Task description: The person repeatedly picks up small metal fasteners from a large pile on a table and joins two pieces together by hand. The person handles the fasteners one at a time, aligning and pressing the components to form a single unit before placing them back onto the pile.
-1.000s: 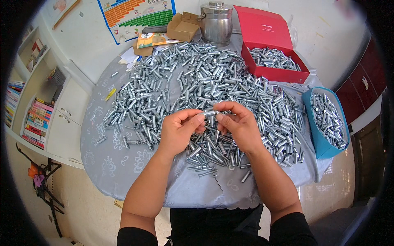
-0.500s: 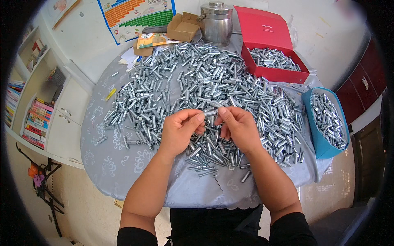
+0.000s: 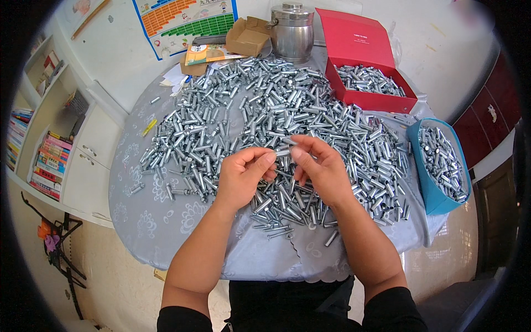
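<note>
Over the heap of metal fasteners [image 3: 301, 113], the left hand [image 3: 239, 176] pinches one metal sleeve [image 3: 282, 153], presumably steadying it for the right hand [image 3: 325, 172], half-curled at its other end, grip unclear.

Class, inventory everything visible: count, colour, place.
Held metal piece: one, silver, between hands
Loose metal pieces: uncountable, silver, tabletop
Tablecloth: one, grey, table
Red box: one, red, back right
Blue box: one, blue, table's right edge
Pot: one, silver, table's back
Cardboard box: one, brown, beside pot
Yellow item: one, yellow, table's left
Chart: one, multicoloured, wall
Cabinet: one, white, left
Books: several, mixed, left shelves
Frame: one, black, left floor
Sleeves: two, black, lower edge
Left hand: one, bare, holding piece
Right hand: one, bare, piece's right end
</note>
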A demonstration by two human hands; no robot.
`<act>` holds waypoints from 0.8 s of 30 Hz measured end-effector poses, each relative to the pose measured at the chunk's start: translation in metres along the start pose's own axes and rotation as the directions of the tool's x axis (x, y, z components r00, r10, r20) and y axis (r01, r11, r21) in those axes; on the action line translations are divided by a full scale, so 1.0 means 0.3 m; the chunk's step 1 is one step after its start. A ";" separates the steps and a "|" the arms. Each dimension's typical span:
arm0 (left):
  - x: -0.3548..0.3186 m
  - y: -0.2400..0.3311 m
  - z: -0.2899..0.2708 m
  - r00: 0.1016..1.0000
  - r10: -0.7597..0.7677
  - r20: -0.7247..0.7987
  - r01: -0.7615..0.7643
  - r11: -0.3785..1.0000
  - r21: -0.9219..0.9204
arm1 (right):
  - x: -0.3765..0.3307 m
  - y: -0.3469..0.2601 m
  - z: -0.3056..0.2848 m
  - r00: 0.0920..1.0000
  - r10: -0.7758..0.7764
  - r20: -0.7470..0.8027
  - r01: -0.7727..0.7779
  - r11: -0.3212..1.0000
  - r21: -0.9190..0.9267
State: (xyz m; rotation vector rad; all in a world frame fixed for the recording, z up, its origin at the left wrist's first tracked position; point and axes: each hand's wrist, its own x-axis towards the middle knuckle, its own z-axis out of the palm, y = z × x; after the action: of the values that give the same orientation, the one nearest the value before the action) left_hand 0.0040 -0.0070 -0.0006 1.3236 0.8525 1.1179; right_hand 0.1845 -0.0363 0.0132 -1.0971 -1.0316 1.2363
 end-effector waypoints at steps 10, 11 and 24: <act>-0.001 -0.002 0.001 1.000 0.000 -0.004 0.000 1.000 0.011 | 0.010 0.011 -0.034 0.996 0.035 0.084 -0.033 0.999 -0.032; -0.002 -0.002 0.002 1.000 0.003 -0.006 -0.003 1.000 0.009 | 0.013 0.020 -0.040 0.993 0.043 0.110 -0.038 0.998 -0.049; -0.002 0.002 0.004 1.000 -0.004 -0.008 0.004 1.000 0.009 | -0.001 -0.007 -0.011 0.999 0.022 0.041 -0.021 0.999 -0.031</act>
State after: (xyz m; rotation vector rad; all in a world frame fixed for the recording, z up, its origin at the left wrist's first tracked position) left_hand 0.0048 -0.0078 0.0000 1.3252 0.8665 1.1186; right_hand 0.1882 -0.0369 0.0147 -1.1129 -1.0750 1.2689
